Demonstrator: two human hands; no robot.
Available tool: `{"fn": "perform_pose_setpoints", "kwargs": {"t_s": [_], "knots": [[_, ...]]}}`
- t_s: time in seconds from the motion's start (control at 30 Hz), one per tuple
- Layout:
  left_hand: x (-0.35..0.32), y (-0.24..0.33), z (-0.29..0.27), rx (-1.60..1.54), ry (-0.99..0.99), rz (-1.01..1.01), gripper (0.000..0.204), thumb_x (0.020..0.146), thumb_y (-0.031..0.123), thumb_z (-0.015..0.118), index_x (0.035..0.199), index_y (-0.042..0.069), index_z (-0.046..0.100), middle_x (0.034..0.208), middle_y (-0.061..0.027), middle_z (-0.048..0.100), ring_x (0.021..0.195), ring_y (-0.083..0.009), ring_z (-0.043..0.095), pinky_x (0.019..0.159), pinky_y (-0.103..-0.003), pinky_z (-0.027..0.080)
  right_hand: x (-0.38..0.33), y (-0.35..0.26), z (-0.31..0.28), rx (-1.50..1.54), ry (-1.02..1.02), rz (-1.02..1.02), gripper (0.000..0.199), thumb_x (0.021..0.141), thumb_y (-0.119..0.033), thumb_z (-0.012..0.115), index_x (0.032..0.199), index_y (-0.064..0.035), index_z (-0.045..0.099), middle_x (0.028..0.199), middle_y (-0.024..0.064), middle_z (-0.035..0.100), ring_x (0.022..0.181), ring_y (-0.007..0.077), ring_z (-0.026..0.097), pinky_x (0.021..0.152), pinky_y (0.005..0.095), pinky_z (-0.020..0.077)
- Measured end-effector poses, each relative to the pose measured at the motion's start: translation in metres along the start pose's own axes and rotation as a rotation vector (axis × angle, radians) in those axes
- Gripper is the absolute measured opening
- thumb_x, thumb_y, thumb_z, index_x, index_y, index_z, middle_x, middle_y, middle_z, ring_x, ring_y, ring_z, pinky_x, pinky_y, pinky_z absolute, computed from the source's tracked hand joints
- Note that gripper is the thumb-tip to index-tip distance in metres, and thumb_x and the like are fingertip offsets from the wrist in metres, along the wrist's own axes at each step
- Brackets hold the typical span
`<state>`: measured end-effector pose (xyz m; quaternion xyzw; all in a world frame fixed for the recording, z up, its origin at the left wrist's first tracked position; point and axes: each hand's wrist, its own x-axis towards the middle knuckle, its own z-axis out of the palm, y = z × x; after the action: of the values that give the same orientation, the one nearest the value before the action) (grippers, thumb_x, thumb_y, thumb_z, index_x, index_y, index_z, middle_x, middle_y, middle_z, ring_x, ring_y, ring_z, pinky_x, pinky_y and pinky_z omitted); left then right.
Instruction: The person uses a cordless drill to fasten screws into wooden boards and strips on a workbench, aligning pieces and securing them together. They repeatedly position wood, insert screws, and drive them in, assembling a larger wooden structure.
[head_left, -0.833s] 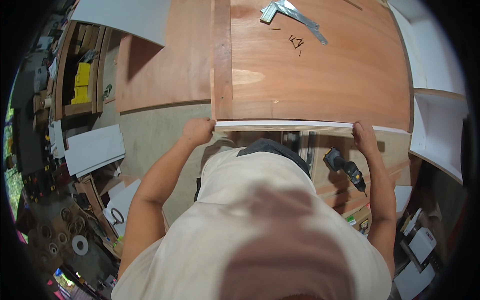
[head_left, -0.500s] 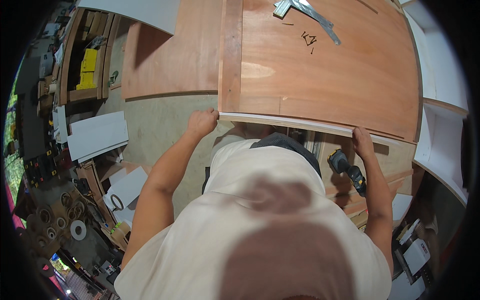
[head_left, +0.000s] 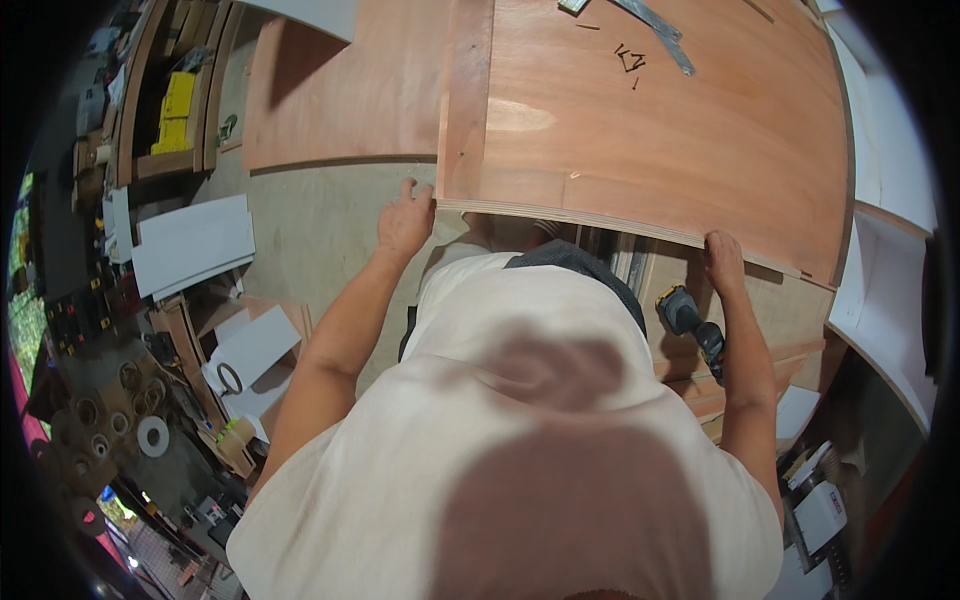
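Observation:
A long, thin plywood strip [head_left: 570, 215] lies along the near edge of a broad reddish-brown wooden panel [head_left: 640, 150], its layered edge facing me. My left hand [head_left: 405, 222] is at the strip's left end, fingers apart and partly stretched out, the fingertips close to the panel's corner. Farther right, my right hand [head_left: 724, 262] has its fingers curled over the strip; the thumb is hidden. Several dark screws [head_left: 630, 60] are scattered on the panel, near metal rails [head_left: 655, 32].
A cordless drill [head_left: 690, 318] rests below the panel beside my right forearm. White cabinet boxes [head_left: 890, 260] stand along the right. Left are a shelf with yellow boxes [head_left: 176, 110], white boards [head_left: 195, 245] and rolls of edging [head_left: 152, 436]. Another wooden panel [head_left: 350, 110] extends at the far left.
The strip's white face, visible before, is now out of sight, and the strip sits flush at the panel's edge. My left fingers have loosened and spread; my right hand stays on the strip.

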<state>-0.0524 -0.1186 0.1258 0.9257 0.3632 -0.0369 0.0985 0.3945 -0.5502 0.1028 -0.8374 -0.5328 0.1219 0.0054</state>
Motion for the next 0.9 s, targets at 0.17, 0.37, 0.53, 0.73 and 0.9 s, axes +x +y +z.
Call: {"fn": "perform_pose_setpoints", "kwargs": {"t_s": [0.17,0.37,0.53,0.73,0.9], "knots": [[-0.036,0.0,0.012,-0.289,0.109,-0.522,0.033,0.072,0.017,0.081,0.099,0.007,0.063,0.097,-0.0152,0.066,0.075,-0.0327,0.064,0.069,-0.041,0.051,-0.001,-0.012,-0.008,-0.016,0.052,-0.02,0.032,0.073,-0.003,0.068,0.101,-0.0083,0.056,0.094,0.0114,0.06,0.099,0.0332,0.059,0.087,0.0456,0.0449],[-0.046,-0.017,0.075,-0.929,0.036,-0.779,0.038,0.076,0.017,0.077,0.103,-0.006,0.064,0.084,-0.0117,0.066,0.078,-0.02,0.062,0.07,-0.034,0.049,0.014,-0.005,-0.008,-0.087,-0.115,-0.022,0.042,0.07,-0.004,0.072,0.109,-0.0126,0.058,0.101,0.0106,0.062,0.1,0.0324,0.061,0.087,0.0462,0.0461],[-0.026,-0.036,0.091,-1.047,-0.045,-0.843,0.04,0.076,0.014,0.077,0.108,-0.005,0.064,0.092,-0.0171,0.068,0.071,-0.0217,0.061,0.067,-0.035,0.049,0.021,-0.007,-0.004,-0.107,-0.161,-0.019,0.035,0.075,-0.009,0.07,0.108,-0.015,0.059,0.1,0.0099,0.063,0.099,0.0317,0.062,0.084,0.0454,0.0464],[-0.012,-0.054,0.099,-1.593,-0.218,-1.143,0.043,0.09,0.039,0.06,0.115,0.004,0.062,0.092,-0.013,0.066,0.045,-0.0102,0.036,0.046,-0.033,0.035,0.023,-0.024,-0.027,-0.164,-0.21,0.011,0.019,0.082,-0.011,0.064,0.1,-0.0118,0.058,0.096,0.0128,0.061,0.096,0.0356,0.061,0.08,0.0475,0.0468],[0.006,-0.062,0.042,-1.903,-0.543,-1.307,0.046,0.094,0.052,0.05,0.106,0.008,0.059,0.084,-0.0069,0.062,0.042,-0.0078,0.029,0.047,-0.025,0.031,0.01,-0.026,-0.036,-0.097,-0.234,0.065,0.004,0.087,-0.011,0.057,0.09,-0.0087,0.056,0.091,0.0141,0.059,0.096,0.0357,0.06,0.086,0.0507,0.045]]}}
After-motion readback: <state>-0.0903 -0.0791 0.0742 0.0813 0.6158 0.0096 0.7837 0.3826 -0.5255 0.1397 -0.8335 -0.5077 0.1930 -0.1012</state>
